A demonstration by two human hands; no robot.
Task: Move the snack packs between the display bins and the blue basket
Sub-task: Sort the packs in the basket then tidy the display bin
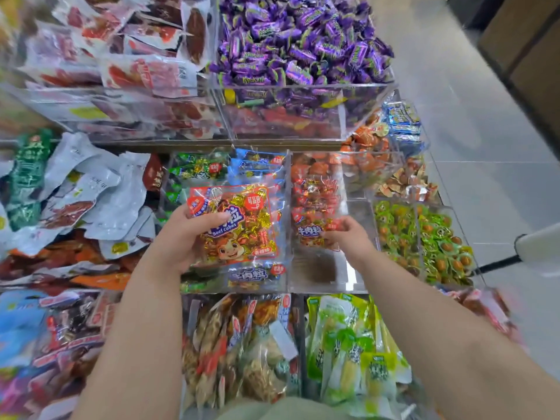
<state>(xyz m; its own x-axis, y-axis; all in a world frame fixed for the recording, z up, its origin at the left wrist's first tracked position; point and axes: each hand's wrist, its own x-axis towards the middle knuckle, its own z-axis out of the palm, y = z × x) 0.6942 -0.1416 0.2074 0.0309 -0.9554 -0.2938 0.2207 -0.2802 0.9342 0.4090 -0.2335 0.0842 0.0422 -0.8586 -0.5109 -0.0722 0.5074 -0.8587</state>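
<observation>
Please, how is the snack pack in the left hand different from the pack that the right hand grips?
The left-hand pack shows mostly gold-wrapped pieces; the right-hand pack shows red ones. The left-hand pack is held up, facing the camera; the right-hand pack sits inside its clear bin. Both carry the same blue lettering.
</observation>
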